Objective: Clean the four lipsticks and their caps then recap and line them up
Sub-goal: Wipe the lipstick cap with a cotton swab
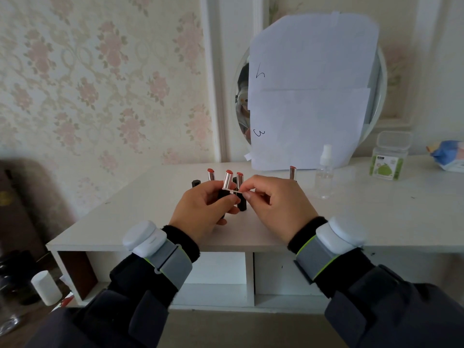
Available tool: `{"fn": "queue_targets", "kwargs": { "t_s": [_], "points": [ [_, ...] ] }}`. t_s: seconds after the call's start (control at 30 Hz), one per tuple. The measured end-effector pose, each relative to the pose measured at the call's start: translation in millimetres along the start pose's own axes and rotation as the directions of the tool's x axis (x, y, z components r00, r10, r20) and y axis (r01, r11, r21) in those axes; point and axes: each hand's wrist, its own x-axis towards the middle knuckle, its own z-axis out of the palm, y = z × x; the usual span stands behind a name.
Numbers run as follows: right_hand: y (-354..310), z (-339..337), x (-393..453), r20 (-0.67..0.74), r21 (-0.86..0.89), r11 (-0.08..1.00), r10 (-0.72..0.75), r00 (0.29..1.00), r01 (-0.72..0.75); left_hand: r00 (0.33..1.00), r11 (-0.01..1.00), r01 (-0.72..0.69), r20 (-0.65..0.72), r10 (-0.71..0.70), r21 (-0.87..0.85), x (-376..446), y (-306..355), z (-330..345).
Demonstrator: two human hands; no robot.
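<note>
Gripping an uncapped lipstick point(227, 182) by its dark base, the left hand point(200, 212) holds it nearly upright above the table point(351, 217), tip tilted slightly right; the right hand point(273, 202) pinches a cotton swab point(232, 190) lying crosswise, its end touching the metal collar. Three other uncapped lipsticks stand behind; one point(211, 175) left, one point(241, 192) just behind the hands, one point(292, 172) right; a cap point(196, 183) stands near them. Judging by this, wiping should run around the tube, across its long axis.
</note>
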Motion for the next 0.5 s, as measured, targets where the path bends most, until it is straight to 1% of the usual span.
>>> {"fn": "queue_targets", "kwargs": {
  "t_s": [0.13, 0.3, 0.5],
  "points": [
    [-0.7, -0.7, -0.2, 0.012, 0.008, 1.0, 0.001, 1.0, -0.001, 1.0, 0.998, -0.03, 0.006, 0.03, 0.056, 0.0, -1.1, -0.6],
    [-0.4, -0.8, -0.1, 0.01, -0.002, 1.0, 0.004, 1.0, -0.004, 0.999, 0.998, -0.038, -0.001, 0.039, 0.056, -0.3, -2.6, -0.7],
    [1.7, 0.2, 0.8, -0.04, -0.012, 1.0, 0.027, 0.999, -0.028, 0.999, 0.998, -0.039, -0.002, 0.039, 0.044, -0.6, -2.6, -0.3]
  ]
}}
